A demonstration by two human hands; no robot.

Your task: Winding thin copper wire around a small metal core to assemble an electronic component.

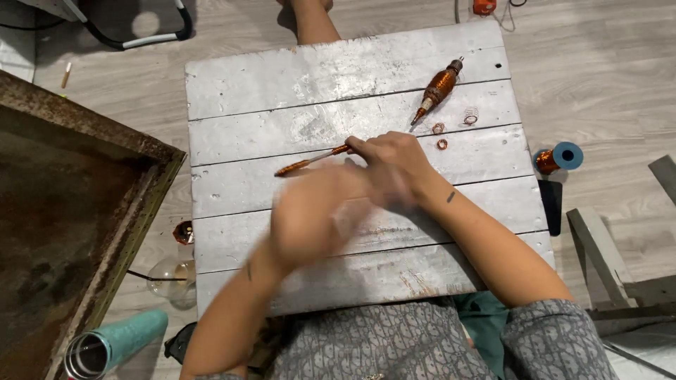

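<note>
- The right hand pinches the near end of a thin rod wound with copper wire, fingers closed narrowly around it.
- The rod lies low over the grey plank board, near the board's middle, its free tip pointing toward the board's left edge.
- The left hand sits on the near side of the rod, over the board's centre; it is blurred, so I cannot tell whether it is spread or closed.
- A copper-wound spindle rests on the board's far right part.
- Three small copper coils lie just beside the spindle's tip.
- A blue-capped spool sits off the board's right edge.
</note>
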